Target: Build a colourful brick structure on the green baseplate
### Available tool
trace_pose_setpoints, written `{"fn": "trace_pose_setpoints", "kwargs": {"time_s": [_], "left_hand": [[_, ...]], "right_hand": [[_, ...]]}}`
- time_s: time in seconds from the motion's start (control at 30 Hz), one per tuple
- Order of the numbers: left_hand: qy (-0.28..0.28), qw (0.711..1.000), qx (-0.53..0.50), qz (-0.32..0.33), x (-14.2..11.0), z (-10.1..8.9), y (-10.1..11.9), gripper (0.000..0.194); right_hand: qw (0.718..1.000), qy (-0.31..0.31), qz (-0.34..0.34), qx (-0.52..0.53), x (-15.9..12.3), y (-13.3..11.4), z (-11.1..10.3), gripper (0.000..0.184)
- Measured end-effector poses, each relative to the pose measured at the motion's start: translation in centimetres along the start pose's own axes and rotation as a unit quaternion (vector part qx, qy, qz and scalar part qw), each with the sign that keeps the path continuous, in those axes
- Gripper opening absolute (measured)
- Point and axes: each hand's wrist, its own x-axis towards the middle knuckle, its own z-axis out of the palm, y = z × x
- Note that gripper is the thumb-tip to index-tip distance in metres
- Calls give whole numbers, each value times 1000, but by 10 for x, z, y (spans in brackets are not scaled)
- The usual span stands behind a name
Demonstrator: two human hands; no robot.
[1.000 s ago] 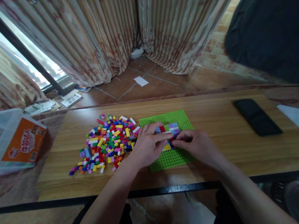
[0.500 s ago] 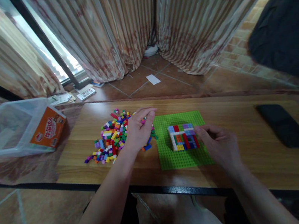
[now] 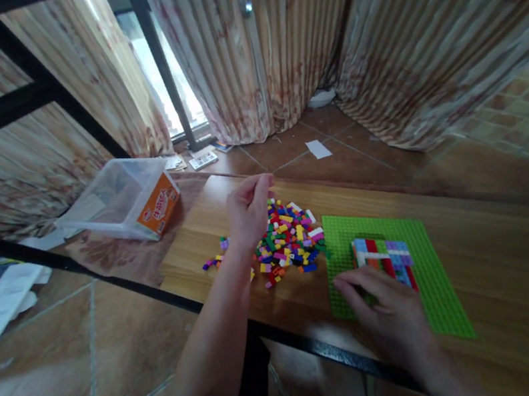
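Loose bricks in many colours [image 3: 284, 238] lie in a pile on the wooden table. Above the far left part of this pile is my left hand [image 3: 248, 213], its fingers curled and the thumb against them; whatever they may hold is hidden. A block of joined bricks [image 3: 390, 251], with red, white, blue and lilac on top, stands on a green baseplate [image 3: 442, 290]. My right hand [image 3: 388, 302] is over the plate at the block's near left side, covering part of it. Its thumb and forefinger are pinched together, and I cannot make out anything between them.
A clear plastic bin [image 3: 113, 203] with an orange label stands on the floor beyond the table's left end. A black bar [image 3: 330, 349] runs along the near edge of the table [image 3: 509, 265]. Papers [image 3: 203, 160] lie on the floor before the curtains [image 3: 241, 60].
The view has swung left. My right hand has gone from the block's right side to its near left. My left hand's fingers, stretched out before, are now curled over the pile.
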Motion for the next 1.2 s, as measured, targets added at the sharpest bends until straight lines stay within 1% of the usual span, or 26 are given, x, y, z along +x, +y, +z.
{"fn": "trace_pose_setpoints", "kwargs": {"time_s": [0.17, 0.37, 0.47, 0.57, 0.63, 0.7, 0.77, 0.83, 0.93, 1.03, 1.2], "left_hand": [[58, 998, -2, -4, 8, -17, 4, 24], [111, 993, -28, -12, 15, -34, 7, 23], [130, 991, -34, -21, 17, -40, 6, 22], [143, 988, -44, -30, 19, -43, 6, 21], [146, 987, -52, -38, 20, -44, 7, 21], [145, 987, -59, -45, 20, -44, 8, 20], [146, 986, -66, -49, 20, -45, 9, 19], [149, 985, -73, -53, 20, -46, 9, 18], [145, 984, -86, -63, 22, -48, 9, 17], [143, 982, -94, -75, 23, -50, 9, 18], [136, 981, -94, -97, 24, -51, 10, 18]], "right_hand": [[999, -9, -39, 3, -1, -9, 21, 10], [999, -8, -36, -30, -6, -3, 39, 13], [999, -15, -34, -26, -9, -2, 42, 14], [999, -23, -38, -24, -9, -6, 45, 14], [998, -22, -44, -28, -4, -12, 49, 16], [998, -25, -46, -43, 7, -20, 57, 19], [995, -48, -43, -70, 23, -27, 68, 25], [990, -94, -47, -96, 41, -32, 79, 32], [977, -155, -65, -129, 62, -33, 92, 38], [964, -208, -88, -139, 74, -31, 97, 41], [949, -253, -105, -155, 86, -27, 97, 41]]}}
